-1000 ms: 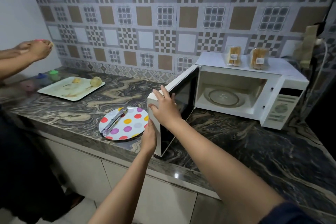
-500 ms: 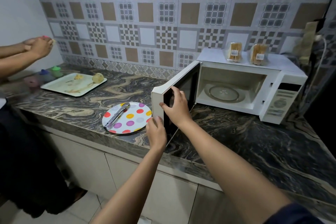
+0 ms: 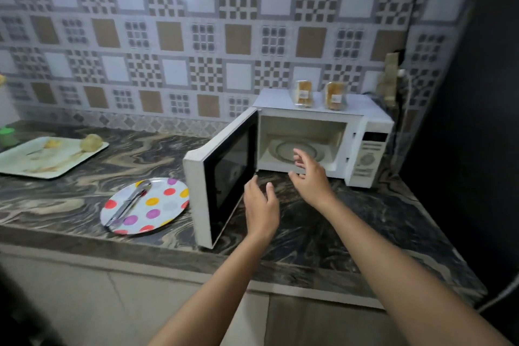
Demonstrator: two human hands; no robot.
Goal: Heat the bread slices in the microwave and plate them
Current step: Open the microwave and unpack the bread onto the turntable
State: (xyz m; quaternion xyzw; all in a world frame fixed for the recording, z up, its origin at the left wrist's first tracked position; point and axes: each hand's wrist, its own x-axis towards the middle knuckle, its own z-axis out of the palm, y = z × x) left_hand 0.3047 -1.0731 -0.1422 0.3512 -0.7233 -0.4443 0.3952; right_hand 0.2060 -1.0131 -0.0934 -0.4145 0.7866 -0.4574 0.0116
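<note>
The white microwave oven (image 3: 323, 135) is seen at the desk's back right with its door (image 3: 222, 177) swung wide. Both the left hand (image 3: 261, 205) and right hand (image 3: 311, 177) are held open and empty before it.

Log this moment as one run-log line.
microwave door: open | turntable: bare | bread packs: atop microwave | left hand: empty | right hand: empty, at cavity mouth | dotted plate: holds tongs

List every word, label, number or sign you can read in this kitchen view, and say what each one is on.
No text here can be read.
Left bread packet: small white label, blurred.
Right bread packet: small white label, blurred.
Microwave control panel: rows of markings round the dial, too small and blurred.
Microwave display window: dark, no digits showing.
Polka-dot plate: dots only, no lettering.
</note>
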